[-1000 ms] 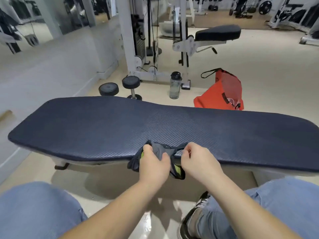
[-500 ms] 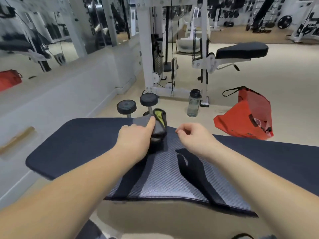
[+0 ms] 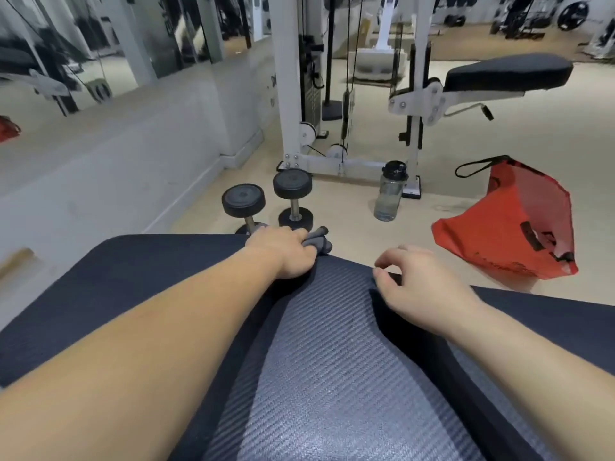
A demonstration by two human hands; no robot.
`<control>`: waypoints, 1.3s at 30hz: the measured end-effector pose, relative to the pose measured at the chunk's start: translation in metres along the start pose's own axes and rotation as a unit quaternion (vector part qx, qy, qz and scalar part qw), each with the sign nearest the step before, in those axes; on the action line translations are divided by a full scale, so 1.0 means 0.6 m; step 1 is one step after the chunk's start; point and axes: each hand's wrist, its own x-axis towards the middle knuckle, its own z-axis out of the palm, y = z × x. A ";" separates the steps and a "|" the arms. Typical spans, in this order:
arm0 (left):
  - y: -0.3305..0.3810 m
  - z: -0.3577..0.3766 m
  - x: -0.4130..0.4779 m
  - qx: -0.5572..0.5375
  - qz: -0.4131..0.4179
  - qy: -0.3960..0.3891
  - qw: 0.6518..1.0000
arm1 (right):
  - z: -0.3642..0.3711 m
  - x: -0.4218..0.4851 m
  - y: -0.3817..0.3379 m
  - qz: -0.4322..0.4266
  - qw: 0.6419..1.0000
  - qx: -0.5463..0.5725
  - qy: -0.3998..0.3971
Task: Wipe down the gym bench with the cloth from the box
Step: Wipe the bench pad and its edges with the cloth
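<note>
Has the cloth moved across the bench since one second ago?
Yes. The left hand has pushed the cloth from the bench's near edge to its far edge, toward the dumbbells.

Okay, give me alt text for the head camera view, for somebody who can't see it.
A person's left hand presses a bunched grey cloth at the far edge of a dark padded gym bench, the right hand loosely curled beside it. On the floor beyond stand two dumbbells, a water bottle and a red bag.
</note>
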 end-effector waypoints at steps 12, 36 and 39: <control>0.296 0.025 0.023 -0.014 0.122 -0.015 0.992 | -0.147 -0.216 0.269 0.150 0.987 -0.055 0.033; 1.057 0.000 0.025 -0.018 0.260 -0.032 0.965 | -0.280 -0.527 0.675 0.475 0.846 0.079 0.229; 1.132 0.000 0.007 -0.022 0.292 -0.018 0.956 | -0.279 -0.542 0.692 0.485 0.836 0.108 0.232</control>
